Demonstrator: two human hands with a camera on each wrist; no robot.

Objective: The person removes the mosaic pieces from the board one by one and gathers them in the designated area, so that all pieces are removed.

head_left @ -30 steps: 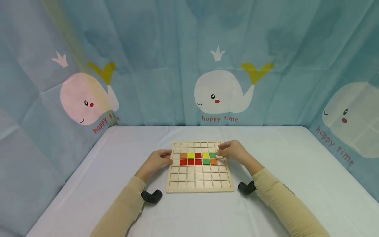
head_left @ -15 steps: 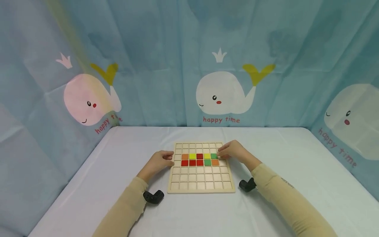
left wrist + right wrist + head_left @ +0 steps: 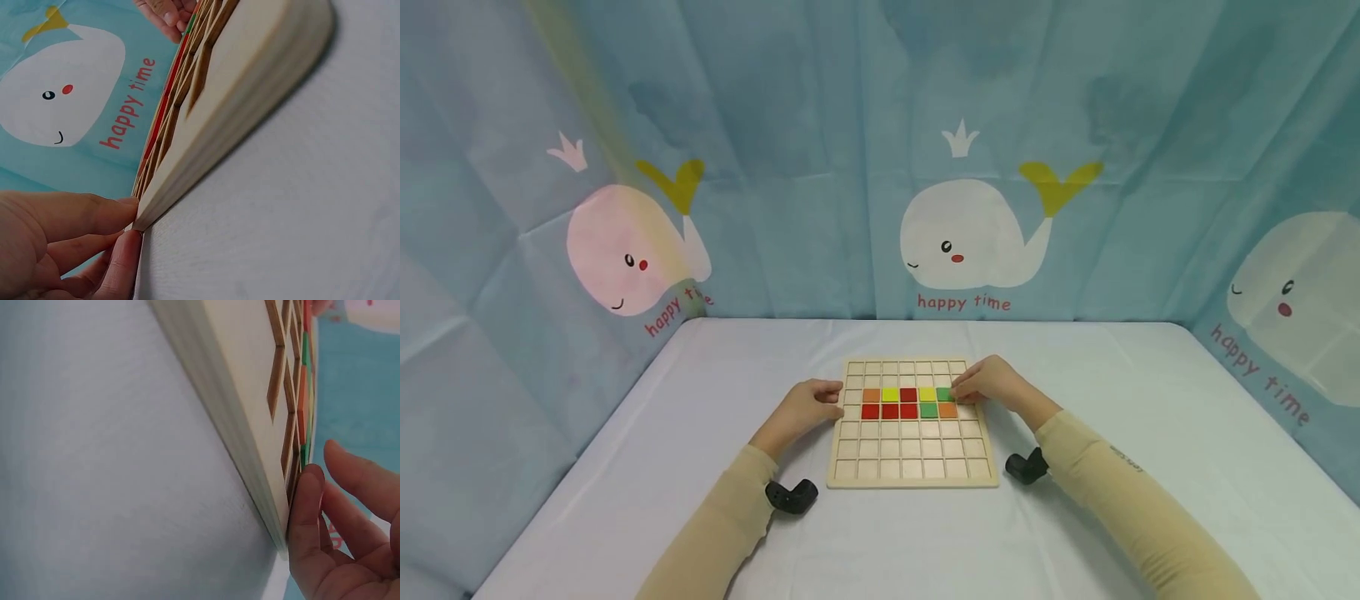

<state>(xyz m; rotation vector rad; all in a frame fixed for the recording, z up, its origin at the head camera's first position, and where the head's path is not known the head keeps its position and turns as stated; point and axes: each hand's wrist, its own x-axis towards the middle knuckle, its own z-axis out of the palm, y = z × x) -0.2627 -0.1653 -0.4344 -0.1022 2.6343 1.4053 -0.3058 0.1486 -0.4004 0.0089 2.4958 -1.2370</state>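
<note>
A square wooden grid board (image 3: 912,472) lies on the table, with several red, yellow, orange and green tiles sitting in two of its rows. My left hand (image 3: 801,412) holds the board's left edge, thumb and fingers at the rim in the left wrist view. At the right side my right hand (image 3: 996,386) reaches over the board. Its fingertips touch the green tile (image 3: 945,394) at the right end of the upper coloured row, partly hiding it. In the right wrist view the thumb (image 3: 307,500) rests at the board, while another finger stands apart.
A white cloth covers the table (image 3: 737,350). Blue curtains (image 3: 790,167) with printed whales hang behind and at both sides. Black curved devices (image 3: 792,497) sit at both wrists, close to the board's near corners.
My right fingertips have come slightly down and inward onto the green tile. The left hand stays at the board's left edge, and the head view has shifted a little.
</note>
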